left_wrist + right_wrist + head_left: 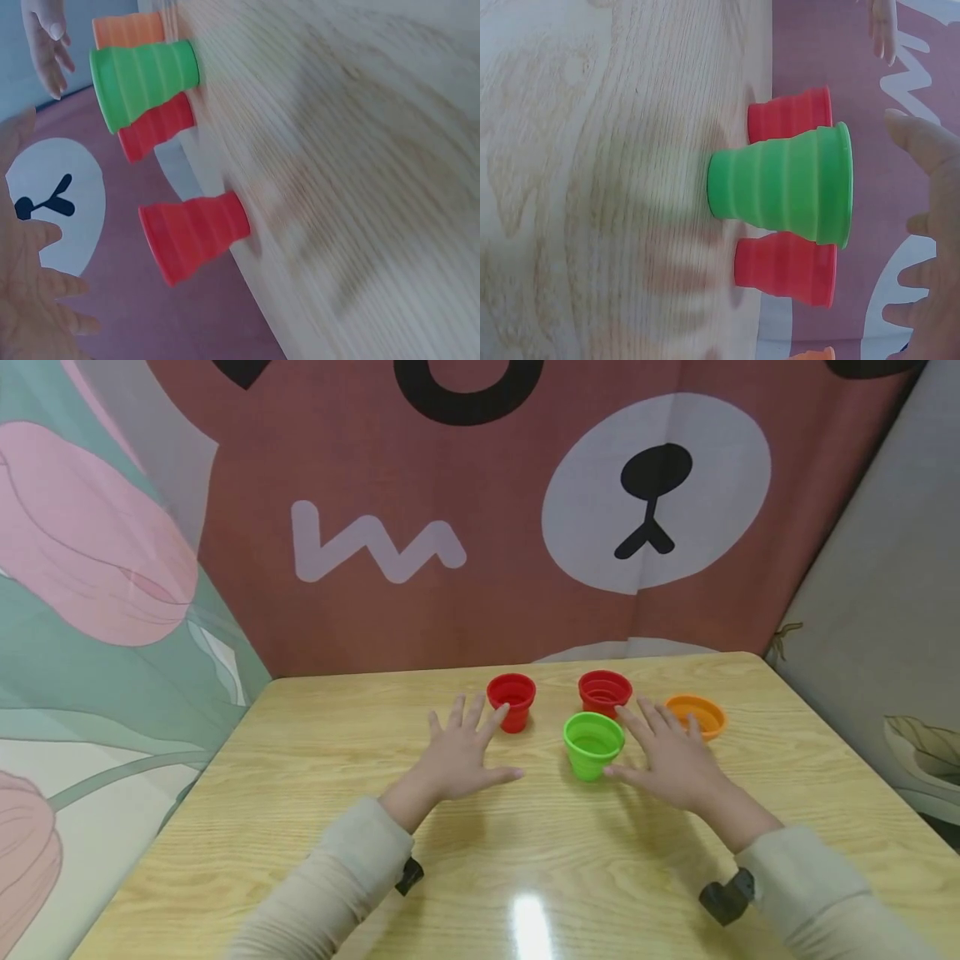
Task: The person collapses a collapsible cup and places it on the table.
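A green ribbed cup (pixel 592 747) stands upright on the table, close to my right hand (pixel 675 760). The right hand is spread above the table, its thumb beside the green cup's rim; whether they touch I cannot tell. My left hand (pixel 461 756) hovers with fingers apart, in front of a red cup (pixel 514 703) and holding nothing. A second red cup (pixel 604 693) is behind the green one. Partly covered by the right fingers, an orange cup (pixel 697 717) stands at the right. In the right wrist view the green cup (pixel 780 184) is nearest, with red cups behind.
The cups stand on a wood-grain table (pixel 315 827). A cloth printed with a bear (pixel 480 610) hangs along the back edge, and patterned cloths flank both sides. A dark wrist device (pixel 727 897) sits at the right cuff.
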A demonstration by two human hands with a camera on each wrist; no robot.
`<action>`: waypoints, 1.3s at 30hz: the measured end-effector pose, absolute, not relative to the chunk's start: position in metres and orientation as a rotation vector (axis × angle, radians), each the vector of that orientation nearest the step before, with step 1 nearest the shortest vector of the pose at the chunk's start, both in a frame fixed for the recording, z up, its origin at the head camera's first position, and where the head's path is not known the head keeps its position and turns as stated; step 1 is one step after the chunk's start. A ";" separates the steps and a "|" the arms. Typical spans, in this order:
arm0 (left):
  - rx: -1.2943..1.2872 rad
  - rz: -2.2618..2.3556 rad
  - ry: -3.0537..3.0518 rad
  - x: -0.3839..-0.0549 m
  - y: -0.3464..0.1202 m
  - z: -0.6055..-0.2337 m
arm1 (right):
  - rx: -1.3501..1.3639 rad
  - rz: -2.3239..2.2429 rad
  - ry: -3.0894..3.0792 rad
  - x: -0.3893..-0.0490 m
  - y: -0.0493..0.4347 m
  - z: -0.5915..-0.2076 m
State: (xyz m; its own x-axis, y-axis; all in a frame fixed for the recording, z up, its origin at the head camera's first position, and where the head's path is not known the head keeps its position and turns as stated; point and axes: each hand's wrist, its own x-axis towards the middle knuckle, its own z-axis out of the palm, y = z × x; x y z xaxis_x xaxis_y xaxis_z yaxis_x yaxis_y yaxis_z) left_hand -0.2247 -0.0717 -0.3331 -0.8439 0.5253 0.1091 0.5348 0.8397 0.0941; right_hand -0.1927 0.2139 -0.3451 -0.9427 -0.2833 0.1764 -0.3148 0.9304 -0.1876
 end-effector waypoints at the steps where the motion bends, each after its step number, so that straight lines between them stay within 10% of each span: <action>1: -0.854 -0.186 -2.931 -0.225 -0.070 -0.333 | 0.462 0.329 -2.935 -0.192 0.214 -0.346; 39: -1.094 -0.702 -2.940 -0.240 -0.025 -0.371 | 0.431 0.970 -2.792 -0.195 0.216 -0.380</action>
State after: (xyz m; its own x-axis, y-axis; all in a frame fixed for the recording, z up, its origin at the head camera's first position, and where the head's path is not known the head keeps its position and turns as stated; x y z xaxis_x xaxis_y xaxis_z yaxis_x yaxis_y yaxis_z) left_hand -0.2398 -0.0249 -0.3713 -0.7662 0.6374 0.0821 0.6057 0.6734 0.4239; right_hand -0.1949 0.2158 -0.3798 -0.9467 -0.2181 0.2371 -0.3182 0.7490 -0.5812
